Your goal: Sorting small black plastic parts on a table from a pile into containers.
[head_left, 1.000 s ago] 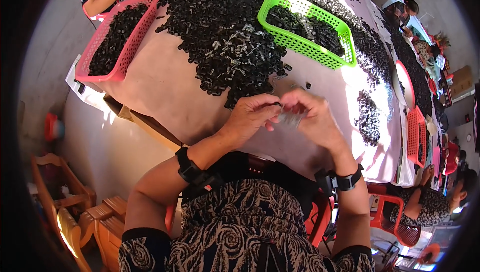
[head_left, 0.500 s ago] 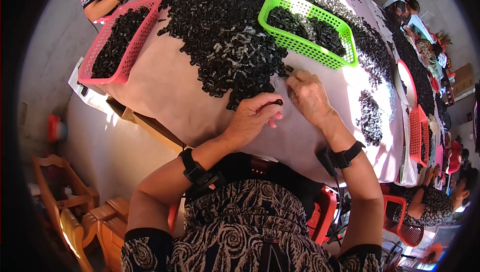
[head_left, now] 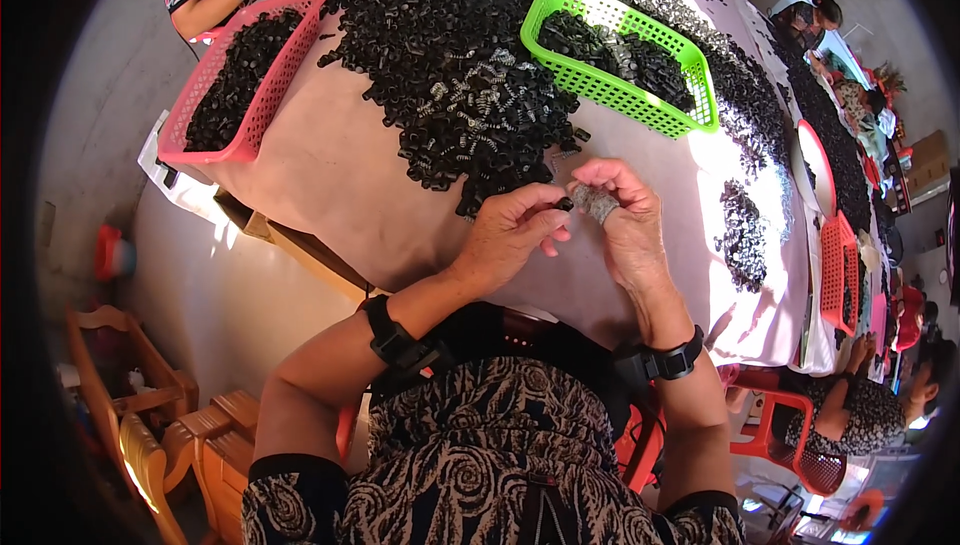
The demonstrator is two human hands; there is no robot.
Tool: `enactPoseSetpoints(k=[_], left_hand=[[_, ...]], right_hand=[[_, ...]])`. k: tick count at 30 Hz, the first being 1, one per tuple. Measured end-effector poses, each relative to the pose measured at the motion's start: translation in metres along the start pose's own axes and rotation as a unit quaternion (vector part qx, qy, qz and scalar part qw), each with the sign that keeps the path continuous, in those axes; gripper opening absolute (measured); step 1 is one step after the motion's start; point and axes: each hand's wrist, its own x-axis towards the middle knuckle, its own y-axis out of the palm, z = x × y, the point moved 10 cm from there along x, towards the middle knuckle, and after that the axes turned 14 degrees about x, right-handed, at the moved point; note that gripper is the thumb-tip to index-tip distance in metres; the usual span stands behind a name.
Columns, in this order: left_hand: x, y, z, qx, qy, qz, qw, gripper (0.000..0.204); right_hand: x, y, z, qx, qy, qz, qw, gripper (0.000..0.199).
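Note:
Over the near edge of the heap, my left hand [head_left: 515,235] pinches a small black plastic part [head_left: 565,204] between thumb and forefinger. My right hand [head_left: 630,220] is just beside it, fingertips almost touching the part. Its thumb carries a grey wrapping [head_left: 597,205]. The right fingers are closed in a pinch; whatever they hold is too small to make out. Beyond both hands spreads a large pile of small black parts [head_left: 460,35], with several small metal springs [head_left: 490,105] scattered on top. A few loose springs [head_left: 562,157] lie on the cloth close to my right fingertips.
A green basket [head_left: 610,95] of black parts stands behind my right hand, and a pink basket [head_left: 265,95] at the left. More parts [head_left: 742,235] lie in sunlight on the right. Another person's arm [head_left: 225,5] reaches in at the far left. A red basket [head_left: 838,270] is farther right.
My right hand has come back from the loose springs, turned over, and now meets my left hand at the black part. My left hand has barely moved.

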Motion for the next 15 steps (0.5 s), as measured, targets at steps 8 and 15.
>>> enactPoseSetpoints(k=[8, 15], left_hand=[[0.0, -0.003, -0.006, -0.016, 0.025, -0.026, 0.999, 0.019], [0.0, -0.003, 0.001, -0.006, 0.02, -0.023, 1.0, 0.021]], right_hand=[[-0.011, 0.004, 0.006, -0.059, -0.062, -0.032, 0.996, 0.025], [-0.026, 0.019, 0.039, -0.327, -0.212, -0.007, 0.921, 0.033]])
